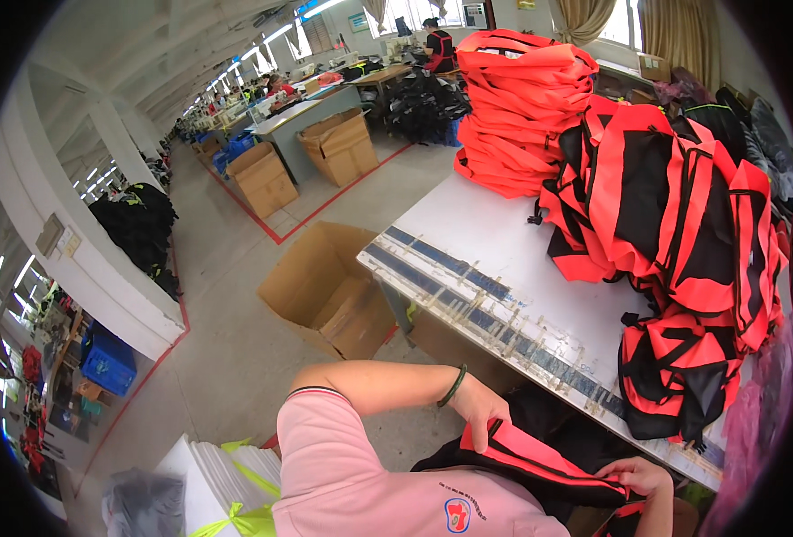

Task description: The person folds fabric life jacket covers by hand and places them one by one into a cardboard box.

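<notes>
The orange-and-black bag (pixel 540 461) sits low against the person's lap, just under the table (pixel 495 259) edge, pulled taut for handling. The left hand (pixel 481 413) pinches its orange top edge, fingers curled down; the right hand (pixel 638 474) clamps the far end, near stacked bags (pixel 683 233).

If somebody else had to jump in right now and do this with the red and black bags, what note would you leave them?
Left hand: gripping the top edge of a red-and-black bag held at the lap.
Right hand: gripping the same bag's right end.
White table ahead: a heap of matching bags at right, a folded red stack at its far end.
An open cardboard box sits on the floor to the left of the table.
Done: cannot tell.
Left: the bag in hand, likely the heap too.
</notes>
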Demonstrator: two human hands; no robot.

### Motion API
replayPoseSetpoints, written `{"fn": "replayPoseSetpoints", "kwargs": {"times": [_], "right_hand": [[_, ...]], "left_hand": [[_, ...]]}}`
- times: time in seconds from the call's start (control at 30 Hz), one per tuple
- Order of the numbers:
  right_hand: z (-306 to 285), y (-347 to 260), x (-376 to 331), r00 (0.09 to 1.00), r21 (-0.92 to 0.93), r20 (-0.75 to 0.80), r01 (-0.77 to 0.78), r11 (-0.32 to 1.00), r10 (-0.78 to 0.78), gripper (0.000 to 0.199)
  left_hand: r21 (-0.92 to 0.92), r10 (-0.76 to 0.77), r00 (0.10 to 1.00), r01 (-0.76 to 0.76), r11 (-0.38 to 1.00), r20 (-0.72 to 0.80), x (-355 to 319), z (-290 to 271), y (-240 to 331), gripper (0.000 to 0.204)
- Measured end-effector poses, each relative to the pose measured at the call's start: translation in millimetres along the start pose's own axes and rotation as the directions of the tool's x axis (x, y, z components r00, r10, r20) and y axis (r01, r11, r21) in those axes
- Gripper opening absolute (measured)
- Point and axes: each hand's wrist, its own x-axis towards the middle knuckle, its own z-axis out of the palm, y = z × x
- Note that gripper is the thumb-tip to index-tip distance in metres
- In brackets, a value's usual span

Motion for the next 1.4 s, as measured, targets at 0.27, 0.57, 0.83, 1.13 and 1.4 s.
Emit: {"fn": "replayPoseSetpoints", "kwargs": {"times": [0.27,0.57,0.83,1.13,1.4], "right_hand": [[17,-21,-21,0.945,-0.077,0.206,-0.243,0.967,0.254,0.032],[67,-27,-34,0.984,-0.684,-0.172,-0.150,0.714,0.043,0.046],[37,-14,-24,0.287,-0.835,-0.542,-0.292,0.467,-0.790,0.017],[-28,-62,8,-0.215,-0.780,-0.526,-0.263,0.567,-0.823,0.011],[11,-85,8,0.554,-0.313,-0.683,0.366,0.876,-0.476,0.020]], "left_hand": [[0.143,0.017,0.999,-0.012,0.990,-0.033,-2,-8,5,0.040],[0.107,0.040,0.997,-0.032,0.994,-0.072,-8,-15,2,0.031],[0.061,0.142,0.982,-0.136,0.989,-0.123,1,-5,17,0.027],[0.357,0.485,0.863,-0.412,0.838,-0.143,33,23,58,0.030],[0.611,0.612,0.596,-0.243,0.754,-0.520,-20,18,76,0.020]]}}
